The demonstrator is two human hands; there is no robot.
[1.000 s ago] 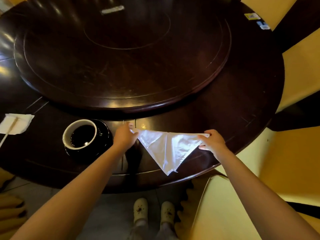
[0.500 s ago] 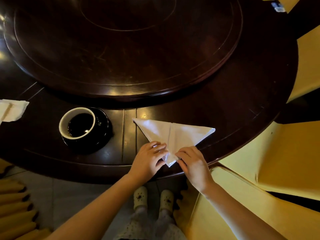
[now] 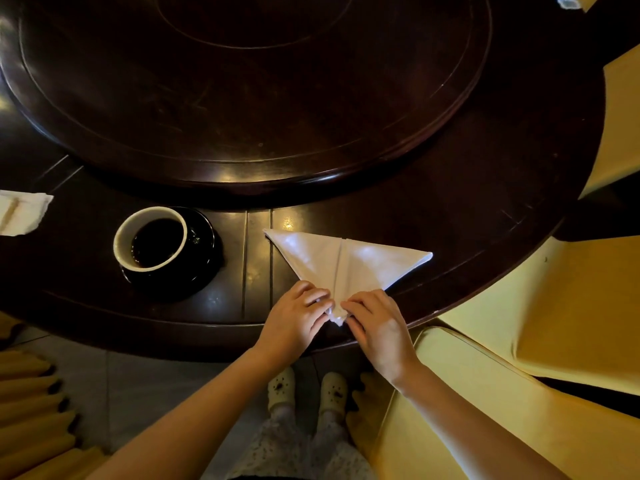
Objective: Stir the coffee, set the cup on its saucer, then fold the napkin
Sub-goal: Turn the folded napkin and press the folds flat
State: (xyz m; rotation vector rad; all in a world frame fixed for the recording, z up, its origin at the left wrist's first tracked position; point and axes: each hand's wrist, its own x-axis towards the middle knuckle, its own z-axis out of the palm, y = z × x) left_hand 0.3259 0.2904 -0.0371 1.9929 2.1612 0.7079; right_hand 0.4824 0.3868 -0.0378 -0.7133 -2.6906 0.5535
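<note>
Our left hand (image 3: 294, 322) and right hand (image 3: 377, 323) pinch the near tip of the white triangular cloth napkin (image 3: 346, 265), lying on the dark wooden table (image 3: 450, 216). We should align edges, then press the crease flat.

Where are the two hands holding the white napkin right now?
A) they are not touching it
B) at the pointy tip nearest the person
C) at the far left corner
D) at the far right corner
B: the left hand and the right hand both pinch the near tip of the triangle-shaped napkin at the table's near edge.
</note>
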